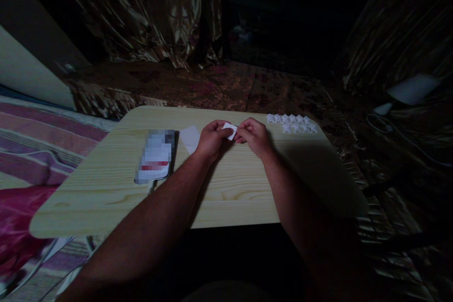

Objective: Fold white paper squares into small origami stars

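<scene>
Left hand (209, 140), right hand (255, 136) pinch paper (230, 126), seemingly folded.

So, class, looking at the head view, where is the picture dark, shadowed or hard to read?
Head view: dim overall, the tabletop palest at left and centre, its right side in shadow; head view: curtain and surroundings mostly dark; head view: the device is blocked out by pixelation; head view: fine creases in the white paper can't be made out.

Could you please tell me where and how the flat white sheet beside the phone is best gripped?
The sheet is probably best pinched at its far edge, from the far side: it lies flat, with the phone on its left and the left hand on its right.
</scene>
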{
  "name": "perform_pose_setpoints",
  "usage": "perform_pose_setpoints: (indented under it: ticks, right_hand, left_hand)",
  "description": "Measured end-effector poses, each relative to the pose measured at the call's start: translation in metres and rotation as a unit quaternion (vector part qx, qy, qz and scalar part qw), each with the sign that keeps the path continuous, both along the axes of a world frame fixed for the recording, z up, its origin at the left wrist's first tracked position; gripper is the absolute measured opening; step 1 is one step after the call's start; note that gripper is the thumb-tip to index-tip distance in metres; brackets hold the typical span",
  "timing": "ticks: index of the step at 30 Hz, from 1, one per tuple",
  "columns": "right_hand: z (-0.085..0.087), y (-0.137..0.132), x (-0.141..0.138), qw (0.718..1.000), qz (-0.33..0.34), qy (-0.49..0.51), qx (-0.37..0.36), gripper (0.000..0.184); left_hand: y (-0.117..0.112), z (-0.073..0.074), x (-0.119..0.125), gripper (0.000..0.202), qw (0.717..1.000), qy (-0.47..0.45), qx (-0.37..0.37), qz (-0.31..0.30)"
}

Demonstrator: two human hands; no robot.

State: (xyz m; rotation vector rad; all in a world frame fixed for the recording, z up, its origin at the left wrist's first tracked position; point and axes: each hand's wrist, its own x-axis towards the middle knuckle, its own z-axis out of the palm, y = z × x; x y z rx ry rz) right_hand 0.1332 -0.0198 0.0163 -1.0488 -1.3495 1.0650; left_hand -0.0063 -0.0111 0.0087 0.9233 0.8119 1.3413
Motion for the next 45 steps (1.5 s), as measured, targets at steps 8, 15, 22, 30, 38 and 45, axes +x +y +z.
perform_pose_setpoints:
  ticks: [8, 15, 22, 30, 38, 45]
  right_hand:
    - [-0.0015, 0.0039, -0.0033, 0.997, -0.009, -0.008, -0.076, 0.017]
    - [-0.0034, 0.0036, -0.0039, 0.997, -0.02, -0.003, -0.068, 0.011]
    - [-0.0032, 0.0041, -0.0044, 0.998, -0.022, 0.006, -0.061, 0.01]
    - [-0.0025, 0.0046, -0.0054, 0.997, -0.04, 0.027, -0.061, 0.008]
    - [-0.0035, 0.0055, -0.0051, 0.997, -0.04, 0.033, -0.054, 0.007]
    - [-0.0037, 0.005, -0.0056, 0.998, -0.033, 0.031, -0.047, 0.007]
  left_hand:
    - [0.0036, -0.0059, 0.0002, 0.025, 0.998, 0.031, 0.035, 0.032]
    - [0.0036, -0.0063, -0.0001, 0.023, 0.997, 0.048, 0.029, 0.047]
    - [0.0023, -0.0056, 0.0002, 0.023, 0.997, 0.044, 0.026, 0.057]
    - [0.0009, -0.0035, 0.0018, 0.029, 0.997, 0.042, 0.012, 0.058]
    - [0.0, -0.0041, 0.0031, 0.031, 0.997, 0.036, 0.021, 0.06]
    - [0.0001, -0.0034, 0.0035, 0.031, 0.998, 0.03, 0.022, 0.06]
